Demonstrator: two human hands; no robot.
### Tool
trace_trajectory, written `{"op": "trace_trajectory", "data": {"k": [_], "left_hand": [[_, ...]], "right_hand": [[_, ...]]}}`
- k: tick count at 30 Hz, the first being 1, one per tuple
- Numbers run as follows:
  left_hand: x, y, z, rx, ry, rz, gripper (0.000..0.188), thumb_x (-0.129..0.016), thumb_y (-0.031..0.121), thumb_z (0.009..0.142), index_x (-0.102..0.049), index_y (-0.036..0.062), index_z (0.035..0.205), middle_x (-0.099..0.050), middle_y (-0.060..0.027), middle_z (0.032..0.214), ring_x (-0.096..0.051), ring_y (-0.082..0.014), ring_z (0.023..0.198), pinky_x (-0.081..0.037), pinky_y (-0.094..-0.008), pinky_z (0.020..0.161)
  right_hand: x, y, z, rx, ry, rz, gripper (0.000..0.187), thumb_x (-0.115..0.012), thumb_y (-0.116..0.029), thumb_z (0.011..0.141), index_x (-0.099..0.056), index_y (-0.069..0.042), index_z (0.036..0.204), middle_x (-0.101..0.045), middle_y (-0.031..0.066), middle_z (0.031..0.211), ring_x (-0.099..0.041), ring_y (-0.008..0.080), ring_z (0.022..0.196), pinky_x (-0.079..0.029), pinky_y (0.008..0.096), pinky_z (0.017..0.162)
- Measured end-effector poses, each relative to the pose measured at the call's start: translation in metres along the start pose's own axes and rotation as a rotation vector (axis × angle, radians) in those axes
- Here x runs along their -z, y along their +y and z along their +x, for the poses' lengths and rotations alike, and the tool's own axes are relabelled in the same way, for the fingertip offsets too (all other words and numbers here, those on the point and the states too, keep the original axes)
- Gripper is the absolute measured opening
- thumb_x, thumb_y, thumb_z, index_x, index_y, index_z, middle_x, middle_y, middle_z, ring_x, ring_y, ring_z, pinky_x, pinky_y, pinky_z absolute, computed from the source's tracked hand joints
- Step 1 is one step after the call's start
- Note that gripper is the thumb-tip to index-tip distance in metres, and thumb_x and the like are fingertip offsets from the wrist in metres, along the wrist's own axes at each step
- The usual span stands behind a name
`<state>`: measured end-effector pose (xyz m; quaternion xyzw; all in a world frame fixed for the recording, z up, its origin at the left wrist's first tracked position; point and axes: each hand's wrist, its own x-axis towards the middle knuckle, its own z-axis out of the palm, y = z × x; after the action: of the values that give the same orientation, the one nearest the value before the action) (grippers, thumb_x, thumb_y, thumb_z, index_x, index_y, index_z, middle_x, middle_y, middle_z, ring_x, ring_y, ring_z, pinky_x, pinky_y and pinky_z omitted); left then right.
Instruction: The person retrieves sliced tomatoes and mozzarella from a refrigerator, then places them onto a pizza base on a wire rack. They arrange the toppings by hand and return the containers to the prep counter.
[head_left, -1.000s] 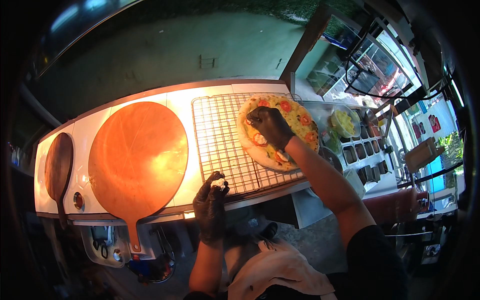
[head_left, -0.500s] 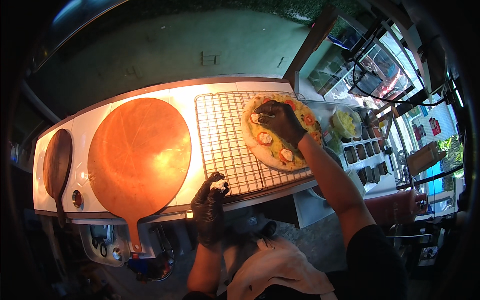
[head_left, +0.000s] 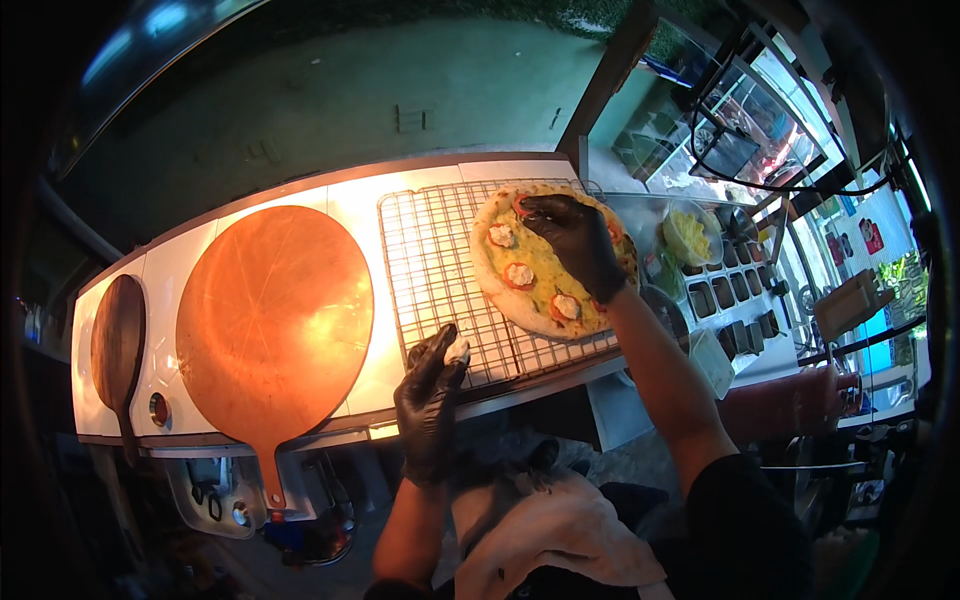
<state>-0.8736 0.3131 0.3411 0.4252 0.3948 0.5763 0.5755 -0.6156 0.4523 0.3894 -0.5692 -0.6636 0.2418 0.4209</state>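
Note:
A pizza [head_left: 545, 285] with a pale puffed crust lies on a wire rack [head_left: 430, 250]. Tomato slices sit on its yellow-green topping, and several carry white dollops [head_left: 518, 275] of what looks like soft cheese. My right hand [head_left: 575, 240], in a black glove, reaches over the pizza's far side. Its fingertips are pinched together at a tomato slice [head_left: 520, 205]; whatever is between them is hidden. Near the rack's front edge, my black-gloved left hand [head_left: 428, 405] is closed round a lump of soft white cheese [head_left: 457, 351].
Left of the rack lie a large round wooden peel [head_left: 275, 320] and a smaller dark wooden board [head_left: 118, 345], both with handles over the counter's front edge. To the right stand a bowl of yellow pieces [head_left: 690, 238] and several small metal containers [head_left: 725, 290].
My right hand has shifted from the left-hand tomato slice, which now shows a white dollop, to one farther back. My left hand with the cheese has risen slightly toward the rack.

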Motion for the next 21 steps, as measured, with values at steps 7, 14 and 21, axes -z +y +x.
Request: {"op": "trace_trajectory", "data": {"k": [7, 14, 21], "left_hand": [[-0.046, 0.01, 0.032, -0.432, -0.091, 0.375, 0.048, -0.075, -0.006, 0.089, -0.068, 0.0064, 0.135, -0.07, -0.0129, 0.128, -0.069, -0.0228, 0.114, -0.058, -0.0342, 0.093], [-0.078, 0.001, 0.051, -0.687, -0.138, 0.642, 0.049, -0.087, 0.003, 0.079, -0.073, 0.0063, 0.125, -0.074, -0.0144, 0.12, -0.073, -0.0299, 0.108, -0.06, -0.0385, 0.09], [-0.096, -0.003, 0.059, -0.861, -0.171, 0.72, 0.043, -0.085, 0.003, 0.081, -0.074, 0.0075, 0.122, -0.075, -0.0158, 0.115, -0.074, -0.032, 0.102, -0.061, -0.0389, 0.083]], "right_hand": [[0.011, -0.057, -0.085, -0.215, -0.277, 0.367, 0.033, -0.073, -0.011, 0.095, -0.071, 0.001, 0.125, -0.076, 0.0105, 0.113, -0.07, 0.0113, 0.104, -0.055, 0.0285, 0.093], [0.027, -0.048, -0.099, -0.191, -0.124, 0.416, 0.029, -0.075, -0.01, 0.093, -0.073, 0.004, 0.119, -0.078, 0.0105, 0.105, -0.071, 0.0123, 0.095, -0.057, 0.0287, 0.086], [0.024, -0.035, -0.111, -0.272, 0.034, 0.644, 0.025, -0.069, -0.006, 0.094, -0.073, 0.004, 0.116, -0.077, 0.0111, 0.107, -0.071, 0.0134, 0.097, -0.057, 0.0293, 0.087]]}}
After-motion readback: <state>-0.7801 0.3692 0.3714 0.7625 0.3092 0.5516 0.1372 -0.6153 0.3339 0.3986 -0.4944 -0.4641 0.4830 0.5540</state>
